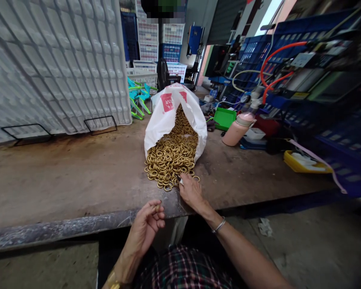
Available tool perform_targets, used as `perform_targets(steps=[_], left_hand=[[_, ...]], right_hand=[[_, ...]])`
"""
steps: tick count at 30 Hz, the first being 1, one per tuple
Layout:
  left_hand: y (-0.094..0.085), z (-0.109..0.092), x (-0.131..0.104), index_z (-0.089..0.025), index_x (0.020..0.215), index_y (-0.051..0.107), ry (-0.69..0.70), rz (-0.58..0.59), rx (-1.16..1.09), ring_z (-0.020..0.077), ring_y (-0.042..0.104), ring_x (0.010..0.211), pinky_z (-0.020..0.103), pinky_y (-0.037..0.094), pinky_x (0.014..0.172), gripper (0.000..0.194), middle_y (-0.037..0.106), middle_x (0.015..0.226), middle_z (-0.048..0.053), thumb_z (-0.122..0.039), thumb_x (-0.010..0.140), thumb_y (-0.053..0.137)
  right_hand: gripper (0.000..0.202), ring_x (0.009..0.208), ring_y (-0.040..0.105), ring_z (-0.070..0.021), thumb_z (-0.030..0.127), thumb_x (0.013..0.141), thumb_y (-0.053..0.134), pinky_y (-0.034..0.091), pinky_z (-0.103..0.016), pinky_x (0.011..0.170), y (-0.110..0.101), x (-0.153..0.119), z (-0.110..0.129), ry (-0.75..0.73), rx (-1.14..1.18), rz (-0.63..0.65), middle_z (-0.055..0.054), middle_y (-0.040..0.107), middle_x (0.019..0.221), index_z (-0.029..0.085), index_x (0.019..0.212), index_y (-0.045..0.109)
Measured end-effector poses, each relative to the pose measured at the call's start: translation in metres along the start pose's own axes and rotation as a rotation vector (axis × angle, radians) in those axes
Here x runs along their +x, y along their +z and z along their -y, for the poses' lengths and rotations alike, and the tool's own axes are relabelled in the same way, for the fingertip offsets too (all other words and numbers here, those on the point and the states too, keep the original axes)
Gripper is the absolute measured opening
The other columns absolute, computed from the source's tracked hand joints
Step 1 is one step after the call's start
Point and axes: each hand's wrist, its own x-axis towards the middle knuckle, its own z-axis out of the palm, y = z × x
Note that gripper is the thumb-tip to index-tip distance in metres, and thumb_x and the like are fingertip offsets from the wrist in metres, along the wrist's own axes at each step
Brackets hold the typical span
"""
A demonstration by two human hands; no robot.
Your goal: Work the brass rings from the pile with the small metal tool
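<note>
A heap of brass-coloured rings [171,156] spills from the open mouth of a white plastic bag [156,124] onto the worktable. At the heap's front edge, my right hand [191,192] is closed on a small dark-and-white object [180,180], whose kind I cannot make out. Its fingertips reach in among the nearest rings. My left hand [149,220] hovers over the table's front edge, left of the right hand, thumb and forefinger pinched together. Between those fingertips shows a bit of a brass-coloured ring [159,207], mostly hidden by the fingers.
Stacked white plastic trays [57,64] stand at the left beside black wire stands [100,123]. A pink bottle [237,130], a green tray [225,118] and a yellow tray [307,162] lie right. Machinery with red hoses [267,76] and blue crates [345,148] flank the table.
</note>
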Motion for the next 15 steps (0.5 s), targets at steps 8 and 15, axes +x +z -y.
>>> perform_targets(steps=[8,15], left_hand=[[0.006,0.001,0.005,-0.014,0.075,0.053,0.028,-0.122,0.044,0.0073,0.052,0.052,0.016,0.035,0.041,0.027,0.057,0.066,0.000,-0.033,0.065,0.070],[0.009,-0.001,0.005,-0.017,0.078,0.051,0.156,-0.159,0.368,0.0024,0.034,0.037,0.014,0.022,0.035,0.033,0.046,0.052,-0.008,-0.044,0.066,0.066]], right_hand=[[0.021,0.072,0.056,-0.0165,0.008,0.074,0.043,0.034,-0.024,0.063,0.002,-0.013,0.007,-0.152,0.254,-0.044,-0.005,0.062,0.081,0.017,0.092,0.051],[0.021,0.070,0.054,-0.0153,0.007,0.072,0.041,0.035,-0.024,0.061,0.004,-0.036,0.035,-0.449,0.452,0.048,-0.004,0.060,0.076,0.018,0.087,0.051]])
